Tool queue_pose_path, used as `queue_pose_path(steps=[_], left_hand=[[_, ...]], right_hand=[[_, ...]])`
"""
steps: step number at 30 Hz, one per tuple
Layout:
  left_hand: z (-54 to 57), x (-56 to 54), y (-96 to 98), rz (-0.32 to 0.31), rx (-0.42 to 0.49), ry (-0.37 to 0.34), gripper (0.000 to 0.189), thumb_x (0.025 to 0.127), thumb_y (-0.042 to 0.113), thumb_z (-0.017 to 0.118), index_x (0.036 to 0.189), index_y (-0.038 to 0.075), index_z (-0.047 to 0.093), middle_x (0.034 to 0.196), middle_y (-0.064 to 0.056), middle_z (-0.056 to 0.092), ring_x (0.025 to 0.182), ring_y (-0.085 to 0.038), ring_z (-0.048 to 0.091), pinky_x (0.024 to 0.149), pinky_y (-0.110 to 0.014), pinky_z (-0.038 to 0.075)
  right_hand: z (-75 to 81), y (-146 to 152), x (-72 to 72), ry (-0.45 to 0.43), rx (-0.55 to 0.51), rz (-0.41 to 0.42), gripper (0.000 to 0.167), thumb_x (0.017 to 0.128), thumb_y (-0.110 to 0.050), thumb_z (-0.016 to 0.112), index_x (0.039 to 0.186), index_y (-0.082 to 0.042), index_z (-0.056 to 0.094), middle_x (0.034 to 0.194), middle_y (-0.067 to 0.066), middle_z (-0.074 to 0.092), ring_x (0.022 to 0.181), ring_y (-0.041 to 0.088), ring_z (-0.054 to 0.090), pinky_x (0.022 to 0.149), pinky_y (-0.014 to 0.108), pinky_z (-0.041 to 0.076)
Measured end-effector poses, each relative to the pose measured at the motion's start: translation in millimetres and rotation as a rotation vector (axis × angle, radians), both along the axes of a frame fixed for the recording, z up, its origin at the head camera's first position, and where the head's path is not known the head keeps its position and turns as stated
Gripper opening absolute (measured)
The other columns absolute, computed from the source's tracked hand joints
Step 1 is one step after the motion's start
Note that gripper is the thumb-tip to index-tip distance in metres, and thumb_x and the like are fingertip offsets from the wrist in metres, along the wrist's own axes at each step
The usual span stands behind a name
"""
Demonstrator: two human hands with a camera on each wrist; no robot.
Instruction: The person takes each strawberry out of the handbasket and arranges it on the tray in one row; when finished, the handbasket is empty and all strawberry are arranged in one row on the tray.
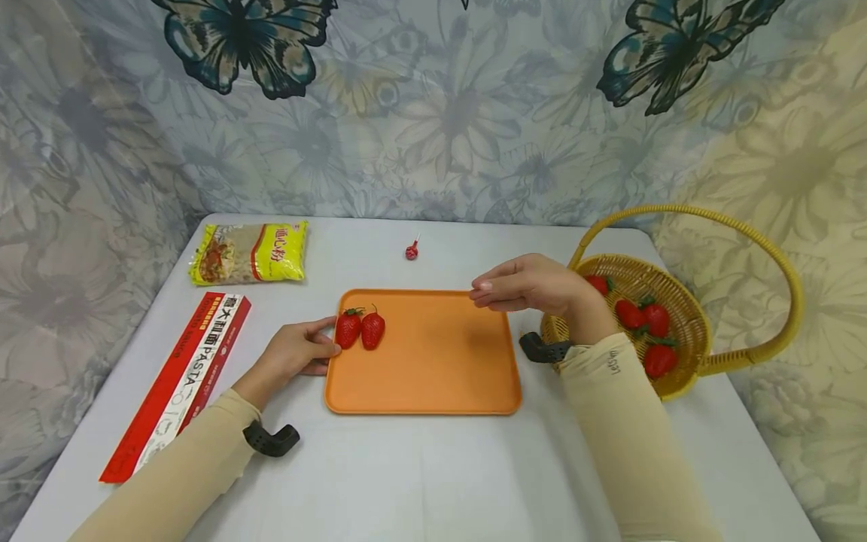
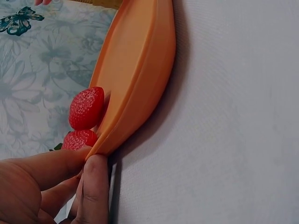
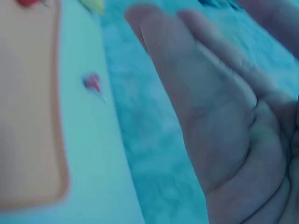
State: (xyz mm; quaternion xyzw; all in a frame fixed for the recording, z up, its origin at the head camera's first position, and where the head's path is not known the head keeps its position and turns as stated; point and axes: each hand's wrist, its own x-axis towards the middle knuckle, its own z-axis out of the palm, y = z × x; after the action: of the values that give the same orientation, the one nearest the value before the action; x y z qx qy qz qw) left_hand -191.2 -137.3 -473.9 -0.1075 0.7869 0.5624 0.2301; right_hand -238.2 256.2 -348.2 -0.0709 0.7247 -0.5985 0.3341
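My left hand (image 1: 296, 349) pinches the left rim of an orange tray (image 1: 433, 376), with the thumb on top and fingers against its outer side in the left wrist view. Two strawberries lie side by side at the tray's upper left, one (image 1: 348, 329) close to the thumb, the other (image 1: 372, 330) just right of it. Over the tray's upper right corner my right hand (image 1: 535, 284) hovers with fingers extended, holding nothing. Beneath and beside its wrist stands a yellow wicker basket (image 1: 694, 324) with several strawberries (image 1: 655, 320) in it.
Beyond the tray lies a small red-wrapped lollipop (image 1: 412, 251). A yellow noodle bag (image 1: 250, 254) is at the back left, and a long red pasta box (image 1: 177, 384) lies near the left arm. The basket's tall handle (image 1: 786, 278) arches out over the right side.
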Motion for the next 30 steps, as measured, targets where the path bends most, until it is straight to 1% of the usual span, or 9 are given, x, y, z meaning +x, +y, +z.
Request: queue_pose_path(steps=[2,5,9,12,16,19,23,25,30], left_hand=[[0.6,-0.7,0.1,0.003,0.006,0.005,0.069,0.087,0.009,0.075,0.149,0.014,0.044,0.102,-0.013,0.059,0.072,-0.017,0.065,0.066,-0.032,0.059],[1.0,-0.7,1.1,0.008,0.001,0.008,0.069,0.087,0.01,0.075,0.148,0.014,0.045,0.102,-0.013,0.059,0.071,-0.017,0.065,0.066,-0.032,0.059],[0.7,-0.1,2.5,0.011,-0.01,0.005,0.068,0.087,0.011,0.076,0.148,0.014,0.045,0.103,-0.013,0.059,0.072,-0.017,0.065,0.066,-0.031,0.059],[0.3,0.2,2.8,0.008,-0.018,0.006,0.069,0.087,0.012,0.076,0.148,0.014,0.045,0.103,-0.013,0.058,0.072,-0.017,0.064,0.066,-0.03,0.059],[-0.2,0.7,2.4,0.006,-0.029,0.005,0.069,0.087,0.013,0.076,0.148,0.013,0.045,0.103,-0.013,0.058,0.072,-0.017,0.064,0.065,-0.03,0.059],[-0.2,0.9,1.9,0.006,-0.026,0.004,0.07,0.086,0.013,0.076,0.148,0.013,0.045,0.102,-0.013,0.058,0.072,-0.017,0.064,0.065,-0.03,0.059],[-0.7,1.0,1.9,0.007,-0.022,0.005,0.07,0.086,0.013,0.077,0.148,0.013,0.045,0.102,-0.013,0.058,0.072,-0.017,0.064,0.066,-0.031,0.059],[-0.8,0.9,1.9,0.008,-0.022,0.006,0.07,0.086,0.013,0.077,0.148,0.013,0.046,0.101,-0.013,0.058,0.072,-0.017,0.064,0.065,-0.031,0.059],[0.0,1.4,1.0,0.007,-0.022,0.008,0.07,0.086,0.013,0.077,0.148,0.013,0.045,0.101,-0.012,0.058,0.073,-0.017,0.063,0.066,-0.031,0.059]], right_hand=[[4.8,23,0.4,0.004,-0.046,-0.005,0.041,0.097,-0.016,0.062,0.127,0.012,0.056,0.119,0.019,0.065,0.11,0.029,0.063,0.095,0.04,0.05],[5.7,61,2.9,-0.004,-0.178,-0.055,0.029,0.103,-0.012,0.051,0.12,0.009,0.063,0.114,0.018,0.067,0.107,0.028,0.065,0.093,0.038,0.051],[-6.1,113,4.3,-0.034,-0.396,-0.137,0.034,0.106,-0.007,0.038,0.11,0.004,0.069,0.11,0.018,0.069,0.101,0.027,0.068,0.09,0.034,0.053],[-19.9,142,2.5,-0.106,-0.46,-0.268,0.035,0.107,-0.007,0.038,0.107,0.003,0.071,0.106,0.018,0.07,0.098,0.027,0.069,0.087,0.032,0.054],[-37.6,165,0.1,-0.257,-0.395,-0.508,0.028,0.104,-0.009,0.047,0.101,-0.002,0.074,0.102,0.016,0.071,0.095,0.026,0.07,0.089,0.032,0.052],[-48.2,175,-1.6,-0.339,-0.3,-0.619,0.024,0.102,-0.009,0.053,0.096,-0.005,0.075,0.099,0.014,0.072,0.093,0.025,0.07,0.091,0.032,0.051],[-56.7,178,-2.4,-0.394,-0.214,-0.715,0.021,0.1,-0.008,0.056,0.089,-0.005,0.074,0.094,0.011,0.072,0.091,0.023,0.07,0.09,0.03,0.051],[-58.2,177,-2.2,-0.413,-0.2,-0.761,0.02,0.099,-0.006,0.058,0.087,-0.005,0.074,0.092,0.01,0.072,0.09,0.022,0.07,0.09,0.03,0.052],[-58.2,172,-6.0,-0.419,-0.156,-0.777,0.024,0.099,-0.008,0.058,0.08,-0.006,0.074,0.086,0.009,0.072,0.084,0.02,0.071,0.086,0.028,0.054]])
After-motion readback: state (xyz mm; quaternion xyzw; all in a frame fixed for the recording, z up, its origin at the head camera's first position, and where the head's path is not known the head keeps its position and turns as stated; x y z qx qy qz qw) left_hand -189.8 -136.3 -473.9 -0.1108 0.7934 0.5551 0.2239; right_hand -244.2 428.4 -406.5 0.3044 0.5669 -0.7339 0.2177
